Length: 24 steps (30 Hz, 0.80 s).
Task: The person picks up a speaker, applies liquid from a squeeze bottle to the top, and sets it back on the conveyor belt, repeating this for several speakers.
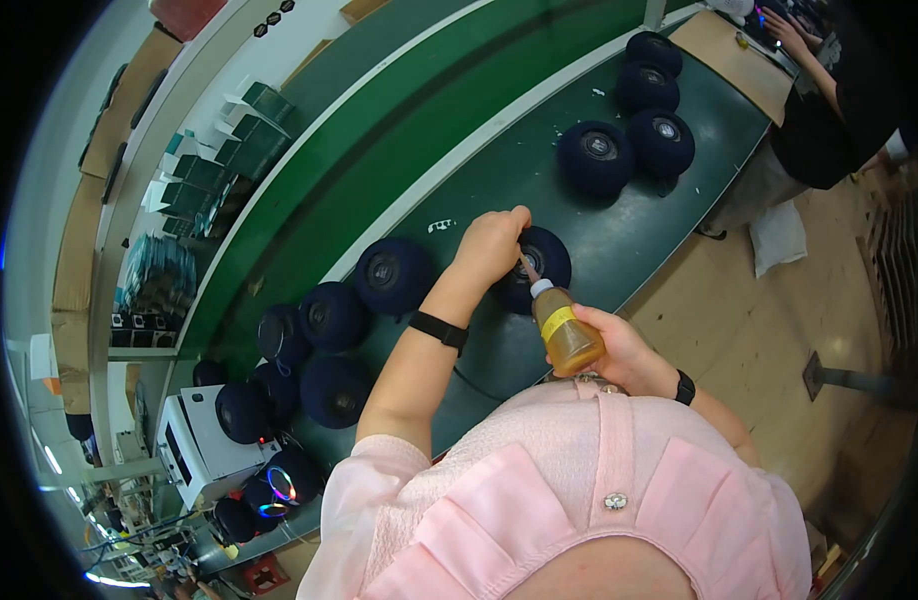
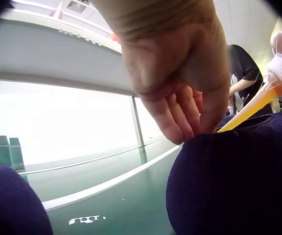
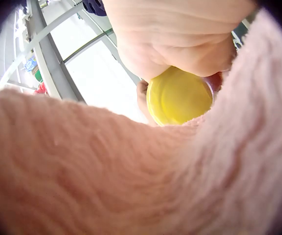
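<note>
On a long green worktop (image 1: 619, 240) lined with round navy speakers (image 1: 334, 315), a person is holding one speaker (image 1: 554, 255) near the front edge. The left hand (image 1: 491, 245) is gripping its top, fingers (image 2: 180, 112) curled and pressed together. The right hand (image 1: 619, 350) is wrapping its fingers round an amber bottle (image 1: 567, 335), whose nozzle (image 2: 251, 108) is meeting the speaker's top beside the left fingertips.
</note>
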Each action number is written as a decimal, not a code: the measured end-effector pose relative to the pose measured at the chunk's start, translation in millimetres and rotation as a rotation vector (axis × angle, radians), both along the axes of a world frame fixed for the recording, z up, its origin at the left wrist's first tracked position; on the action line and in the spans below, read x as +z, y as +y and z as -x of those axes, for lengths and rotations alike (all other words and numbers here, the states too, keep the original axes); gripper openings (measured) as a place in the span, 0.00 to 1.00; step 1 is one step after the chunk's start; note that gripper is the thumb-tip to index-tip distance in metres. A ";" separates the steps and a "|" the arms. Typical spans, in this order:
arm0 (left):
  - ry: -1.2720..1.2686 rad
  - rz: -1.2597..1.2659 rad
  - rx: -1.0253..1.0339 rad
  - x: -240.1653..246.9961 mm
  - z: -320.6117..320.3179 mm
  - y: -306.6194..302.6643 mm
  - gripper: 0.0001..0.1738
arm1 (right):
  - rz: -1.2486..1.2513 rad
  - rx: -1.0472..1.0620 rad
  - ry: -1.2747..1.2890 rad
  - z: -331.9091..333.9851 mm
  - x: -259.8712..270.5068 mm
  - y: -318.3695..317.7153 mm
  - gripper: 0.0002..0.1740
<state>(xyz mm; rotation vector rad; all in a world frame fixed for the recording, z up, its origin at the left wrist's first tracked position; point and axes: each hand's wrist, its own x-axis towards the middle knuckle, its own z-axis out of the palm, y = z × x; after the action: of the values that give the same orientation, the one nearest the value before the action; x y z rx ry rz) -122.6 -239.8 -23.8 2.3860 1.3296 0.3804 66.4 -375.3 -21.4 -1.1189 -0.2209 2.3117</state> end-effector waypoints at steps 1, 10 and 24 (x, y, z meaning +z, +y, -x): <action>0.013 -0.024 0.003 -1.0 -0.8 0.7 0.15 | 0.002 -0.005 0.000 -0.8 0.8 -0.5 0.27; -0.299 0.191 0.272 -1.9 10.8 2.6 0.18 | -0.044 -0.016 -0.061 1.1 7.0 -2.8 0.27; -0.494 0.385 0.586 -27.3 12.0 -11.1 0.19 | 0.103 -0.117 0.150 9.8 -5.8 -1.3 0.23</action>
<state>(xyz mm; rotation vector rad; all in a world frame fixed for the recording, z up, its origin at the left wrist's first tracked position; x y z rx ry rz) -134.5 -250.9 -51.2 1.4368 1.6428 0.7377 56.5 -376.6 -27.2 -0.9738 0.0204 2.3105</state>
